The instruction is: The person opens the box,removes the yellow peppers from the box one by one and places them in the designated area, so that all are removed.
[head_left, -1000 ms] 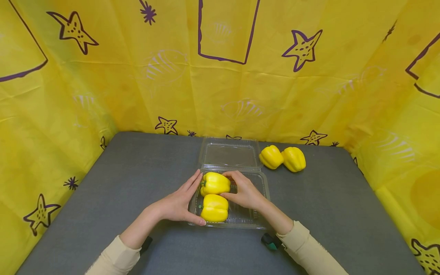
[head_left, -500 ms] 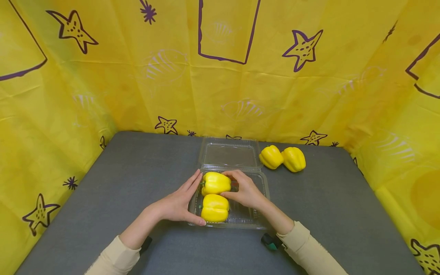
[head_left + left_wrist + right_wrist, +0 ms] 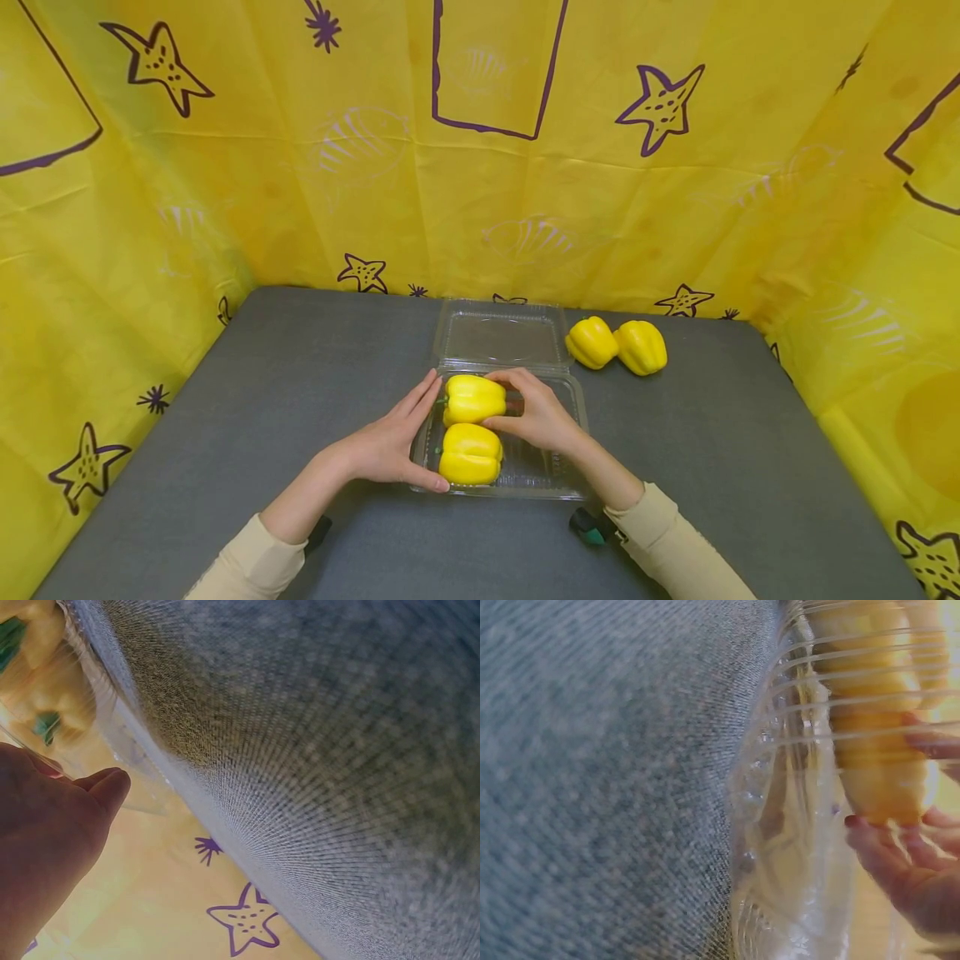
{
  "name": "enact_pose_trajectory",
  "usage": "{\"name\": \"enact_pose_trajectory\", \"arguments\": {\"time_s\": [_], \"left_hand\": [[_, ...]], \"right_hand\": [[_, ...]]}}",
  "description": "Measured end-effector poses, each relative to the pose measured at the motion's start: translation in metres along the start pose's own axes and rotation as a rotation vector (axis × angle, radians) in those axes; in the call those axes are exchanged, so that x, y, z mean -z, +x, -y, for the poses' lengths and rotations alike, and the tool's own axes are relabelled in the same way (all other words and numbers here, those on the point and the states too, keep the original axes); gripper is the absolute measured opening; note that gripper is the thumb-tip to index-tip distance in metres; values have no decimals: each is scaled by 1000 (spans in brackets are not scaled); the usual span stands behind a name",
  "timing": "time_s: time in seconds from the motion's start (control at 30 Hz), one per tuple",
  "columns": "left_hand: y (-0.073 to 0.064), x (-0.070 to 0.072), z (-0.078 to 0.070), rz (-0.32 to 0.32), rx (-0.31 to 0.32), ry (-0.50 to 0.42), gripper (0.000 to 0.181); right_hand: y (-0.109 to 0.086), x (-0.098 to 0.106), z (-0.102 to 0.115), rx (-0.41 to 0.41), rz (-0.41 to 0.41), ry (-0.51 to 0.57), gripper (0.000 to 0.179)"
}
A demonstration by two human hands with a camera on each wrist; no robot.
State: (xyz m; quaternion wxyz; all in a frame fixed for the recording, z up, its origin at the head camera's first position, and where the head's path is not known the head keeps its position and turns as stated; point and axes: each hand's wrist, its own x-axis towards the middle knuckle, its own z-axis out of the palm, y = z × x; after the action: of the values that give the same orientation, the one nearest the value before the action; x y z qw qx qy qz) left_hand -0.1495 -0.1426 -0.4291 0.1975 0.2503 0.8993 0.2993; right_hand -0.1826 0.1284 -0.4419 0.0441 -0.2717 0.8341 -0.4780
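Note:
Two yellow bell peppers lie side by side in the left half of a clear plastic clamshell container [image 3: 528, 467], stems toward the left. My right hand [image 3: 542, 412] grips the right end of the far bell pepper [image 3: 476, 398] with thumb and fingers; the right wrist view shows this hand [image 3: 915, 874] through the ribbed clear wall. The near bell pepper [image 3: 470, 455] sits just in front of it. Along the container's left side, my left hand [image 3: 386, 443] rests with fingers straight and spread, thumb at the front left corner.
The container's lid [image 3: 502, 337] lies folded back behind it. Right of the lid, two more yellow bell peppers [image 3: 591, 342] touch each other on the grey table [image 3: 315, 358]. A patterned yellow cloth [image 3: 525, 192] encloses the back and sides.
Both peppers in the container have shifted slightly to the right, the far one in the right hand's grip. The left hand has stayed in place.

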Motion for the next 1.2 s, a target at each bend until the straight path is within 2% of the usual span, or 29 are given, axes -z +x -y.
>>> {"name": "enact_pose_trajectory", "arguments": {"time_s": [0.53, 0.9, 1.2], "left_hand": [[-1, 1, 0, -3, -4, 16, 135], [-1, 0, -1, 0, 3, 14, 136], [-1, 0, -1, -3, -1, 16, 136]], "right_hand": [[0, 3, 5, -69, -36, 70, 62], [-3, 5, 6, -64, -57, 59, 60], [-4, 6, 4, -13, -72, 7, 58]]}}
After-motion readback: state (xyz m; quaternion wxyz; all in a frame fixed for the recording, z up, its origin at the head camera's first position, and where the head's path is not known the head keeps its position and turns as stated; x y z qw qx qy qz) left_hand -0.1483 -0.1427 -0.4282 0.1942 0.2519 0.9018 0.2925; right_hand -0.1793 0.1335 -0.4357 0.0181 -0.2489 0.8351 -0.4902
